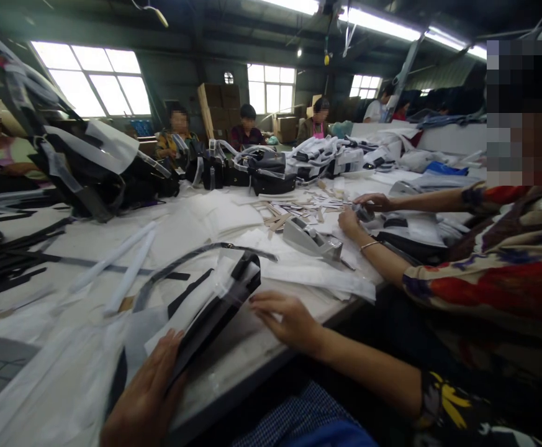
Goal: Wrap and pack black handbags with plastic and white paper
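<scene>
A black handbag lies on its side at the table's near edge, with white paper and clear wrap over its upper face. Its long strap curves out behind it. My left hand grips the bag's near end, thumb low and fingers over the top edge. Just off the bag's far right corner, my right hand has its fingers stretched out and slightly apart, holding nothing. A grey tape dispenser stands beyond my right hand.
A co-worker's hands work close on my right, past the dispenser. White paper strips and card scraps cover the table middle. Wrapped black bags pile up behind; black straps lie left. Other people sit across the table.
</scene>
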Demonstrator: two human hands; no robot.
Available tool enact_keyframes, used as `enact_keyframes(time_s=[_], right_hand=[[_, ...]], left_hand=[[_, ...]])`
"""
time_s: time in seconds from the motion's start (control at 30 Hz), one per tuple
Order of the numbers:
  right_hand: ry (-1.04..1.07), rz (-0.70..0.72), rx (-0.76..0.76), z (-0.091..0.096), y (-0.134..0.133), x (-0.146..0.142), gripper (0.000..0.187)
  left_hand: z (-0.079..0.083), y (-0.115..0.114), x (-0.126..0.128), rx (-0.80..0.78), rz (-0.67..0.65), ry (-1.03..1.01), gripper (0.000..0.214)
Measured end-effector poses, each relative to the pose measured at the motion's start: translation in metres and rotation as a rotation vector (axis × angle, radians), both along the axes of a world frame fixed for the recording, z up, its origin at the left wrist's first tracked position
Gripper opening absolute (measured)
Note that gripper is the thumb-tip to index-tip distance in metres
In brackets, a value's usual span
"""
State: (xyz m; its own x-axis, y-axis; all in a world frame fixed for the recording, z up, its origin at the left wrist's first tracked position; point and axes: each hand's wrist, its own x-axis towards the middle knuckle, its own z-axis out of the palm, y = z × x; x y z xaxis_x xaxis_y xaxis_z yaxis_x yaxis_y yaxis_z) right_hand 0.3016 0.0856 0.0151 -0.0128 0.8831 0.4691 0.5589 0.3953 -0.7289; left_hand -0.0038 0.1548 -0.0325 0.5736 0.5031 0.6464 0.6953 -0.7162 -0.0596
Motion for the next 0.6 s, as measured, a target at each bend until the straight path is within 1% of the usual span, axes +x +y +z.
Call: enact_keyframes(time_s=[0.03, 0.07, 0.1, 0.13, 0.17, 0.2, 0.27, 0.33, 0.4, 0.47, 0.5, 0.53, 0.57, 0.6], right_hand=[[-0.161, -0.118, 0.019, 0.002, 0.008, 0.023, 0.027], [-0.338, -0.236, 0.002, 0.005, 0.017, 0.046, 0.030], [-0.529, -0.324, -0.044, 0.007, 0.026, 0.067, 0.034], [-0.679, -0.379, -0.094, 0.011, 0.035, 0.086, 0.038], [-0.792, -0.404, -0.141, 0.014, 0.043, 0.101, 0.039], [-0.864, -0.405, -0.178, 0.019, 0.050, 0.113, 0.035], [-0.918, -0.382, -0.218, 0.029, 0.062, 0.126, 0.024], [-0.970, -0.373, -0.236, 0.040, 0.067, 0.123, 0.021], [-1.009, -0.364, -0.232, 0.051, 0.063, 0.107, 0.025], [-1.038, -0.318, -0.225, 0.058, 0.048, 0.081, 0.024], [-1.048, -0.272, -0.249, 0.061, 0.038, 0.065, 0.022], [-1.051, -0.209, -0.298, 0.064, 0.025, 0.050, 0.022], [-1.046, -0.132, -0.370, 0.066, 0.013, 0.035, 0.026], [-1.028, -0.057, -0.446, 0.067, 0.002, 0.023, 0.034]], left_hand=[[0.001, -0.001, 0.002, -0.008, 0.007, -0.009, 0.062], [0.002, -0.002, 0.004, -0.019, 0.017, -0.028, 0.061], [0.005, -0.003, 0.006, -0.035, 0.041, -0.059, 0.060], [0.008, -0.005, 0.009, -0.058, 0.075, -0.095, 0.060], [0.011, -0.007, 0.011, -0.079, 0.119, -0.136, 0.059], [0.015, -0.009, 0.014, -0.098, 0.166, -0.176, 0.058], [0.021, -0.011, 0.019, -0.122, 0.232, -0.229, 0.058], [0.025, -0.012, 0.022, -0.120, 0.251, -0.243, 0.060], [0.026, -0.010, 0.022, -0.116, 0.269, -0.244, 0.061], [0.025, -0.007, 0.022, -0.109, 0.290, -0.238, 0.061], [0.024, -0.006, 0.022, -0.106, 0.298, -0.231, 0.061], [0.024, -0.005, 0.022, -0.103, 0.299, -0.223, 0.062], [0.024, -0.005, 0.022, -0.102, 0.297, -0.215, 0.063], [0.024, -0.005, 0.022, -0.101, 0.293, -0.210, 0.063]])
